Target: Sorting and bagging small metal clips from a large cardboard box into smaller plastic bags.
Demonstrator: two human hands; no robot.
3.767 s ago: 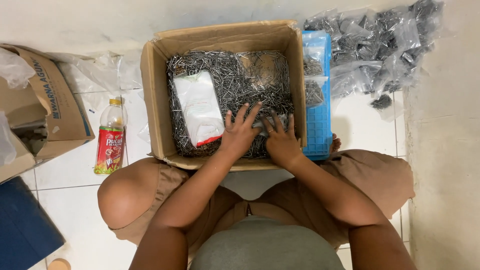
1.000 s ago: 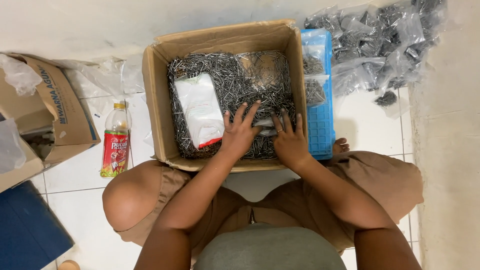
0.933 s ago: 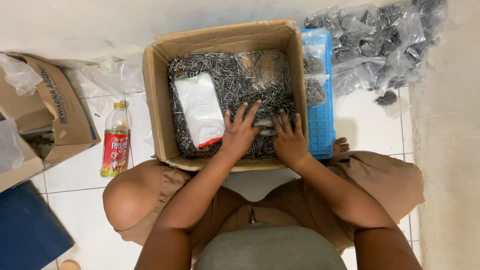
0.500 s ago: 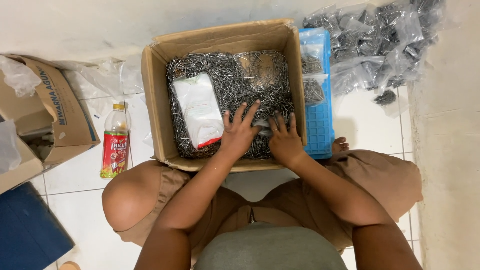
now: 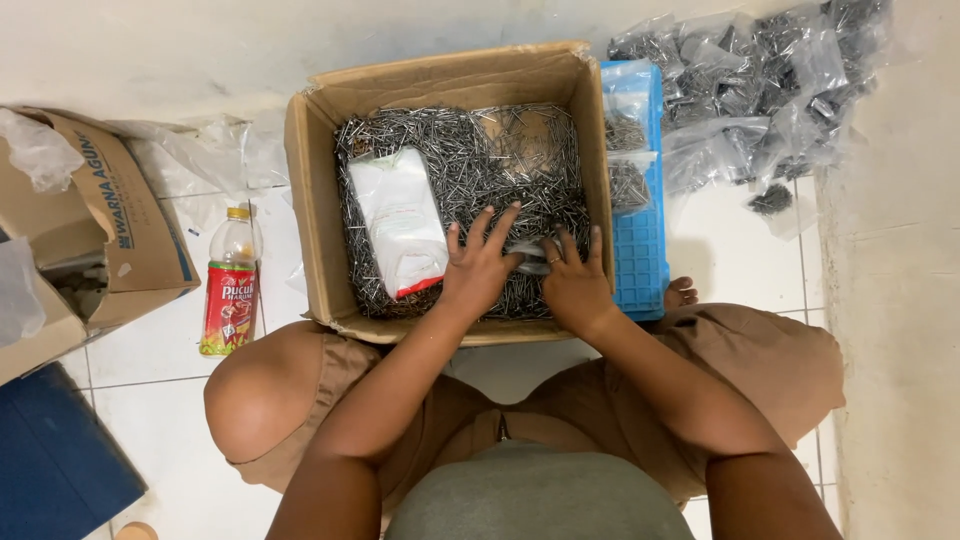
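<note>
An open cardboard box [image 5: 306, 180] on the floor in front of my knees is full of loose grey nails [image 5: 500, 160]. A white packet [image 5: 402, 220] with a red end lies on the nails at the left. My left hand [image 5: 478, 268] rests on the nails with its fingers spread. Close beside it, my right hand [image 5: 575, 283] also lies on the nails. Between the two hands is a small clear plastic bag [image 5: 530, 258], touched by both; how firmly either hand grips it is unclear.
A blue plastic tray [image 5: 640, 250] leans against the box's right side. Several clear bags of nails [image 5: 750, 90] are heaped at the back right. A drink bottle [image 5: 232, 285] lies left of the box, beside another cardboard box [image 5: 110, 230] and a dark blue object [image 5: 50, 460].
Both hands have stayed on the nails near the front of the box, with only slight shifts of the fingers around the small clear bag.
</note>
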